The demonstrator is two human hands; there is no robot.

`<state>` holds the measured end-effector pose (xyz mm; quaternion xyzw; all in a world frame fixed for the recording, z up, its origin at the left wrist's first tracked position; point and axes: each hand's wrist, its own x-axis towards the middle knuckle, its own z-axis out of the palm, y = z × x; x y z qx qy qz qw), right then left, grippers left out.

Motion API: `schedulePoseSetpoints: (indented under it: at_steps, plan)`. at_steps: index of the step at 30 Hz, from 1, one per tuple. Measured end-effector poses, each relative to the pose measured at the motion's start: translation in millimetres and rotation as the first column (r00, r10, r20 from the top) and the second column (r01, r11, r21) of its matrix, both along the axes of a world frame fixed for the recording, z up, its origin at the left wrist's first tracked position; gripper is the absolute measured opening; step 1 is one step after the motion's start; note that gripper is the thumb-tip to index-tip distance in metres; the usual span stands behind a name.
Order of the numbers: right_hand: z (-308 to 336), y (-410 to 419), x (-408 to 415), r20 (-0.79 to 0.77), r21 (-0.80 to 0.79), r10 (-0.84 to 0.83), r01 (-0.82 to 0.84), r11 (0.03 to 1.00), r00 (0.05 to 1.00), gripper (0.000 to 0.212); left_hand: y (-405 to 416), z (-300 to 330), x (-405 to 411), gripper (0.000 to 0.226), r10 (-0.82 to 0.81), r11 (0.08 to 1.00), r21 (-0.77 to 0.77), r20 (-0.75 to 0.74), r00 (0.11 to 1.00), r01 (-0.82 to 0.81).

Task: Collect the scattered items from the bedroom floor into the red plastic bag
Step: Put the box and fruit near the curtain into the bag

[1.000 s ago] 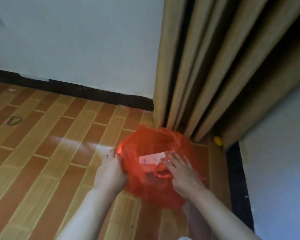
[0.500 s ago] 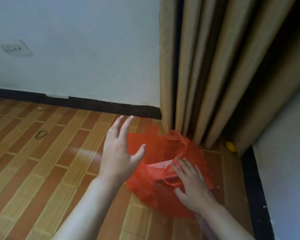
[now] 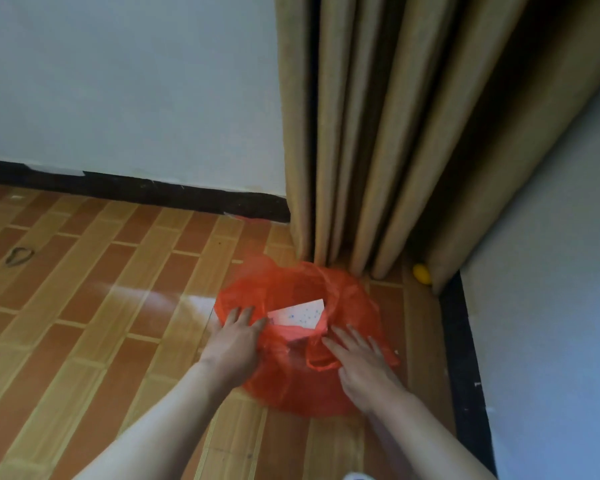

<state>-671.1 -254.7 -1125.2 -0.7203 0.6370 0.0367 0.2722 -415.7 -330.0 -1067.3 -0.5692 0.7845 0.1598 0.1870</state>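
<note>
The red plastic bag (image 3: 291,382) lies crumpled on the wood-pattern floor near the curtain, its mouth open upward. Inside it shows a white card or packet with blue dots (image 3: 298,315). My left hand (image 3: 236,341) rests flat on the bag's left rim, fingers spread. My right hand (image 3: 359,362) lies on the bag's right side beside a red handle loop (image 3: 321,362), fingers extended. A small dark loop, like a hair tie (image 3: 18,255), lies on the floor at far left. A small yellow object (image 3: 422,273) sits by the curtain's foot.
Tan curtains (image 3: 378,133) hang to the floor just behind the bag. A white wall with black baseboard (image 3: 153,192) runs along the back, and another wall with black baseboard (image 3: 465,358) closes in on the right. Open floor stretches to the left.
My left hand, raised and open half a second ago, has come down onto the bag's left rim. The view has shifted slightly; my right hand stays on the bag.
</note>
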Motion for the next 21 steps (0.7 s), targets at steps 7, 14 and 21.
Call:
schedulePoseSetpoints:
  at_steps: [7,14,21]
  plan:
    - [-18.5,25.4,-9.8,-0.018,0.180,0.012,-0.008,0.984,1.000,0.067,18.5,-24.1,6.1,0.049,-0.056,0.969,0.245,0.079,0.995,0.035]
    - [-4.2,30.1,-6.6,0.084,0.096,-0.011,0.003,0.995,0.996,0.073,27.3,-13.3,-6.0,0.075,-0.082,0.958,0.284,0.131,0.988,0.041]
    - [37.3,6.6,5.2,0.259,-0.497,-0.040,0.168,0.851,0.965,0.037,14.1,50.3,-44.0,0.050,0.044,0.999,-0.021,0.069,0.997,-0.043]
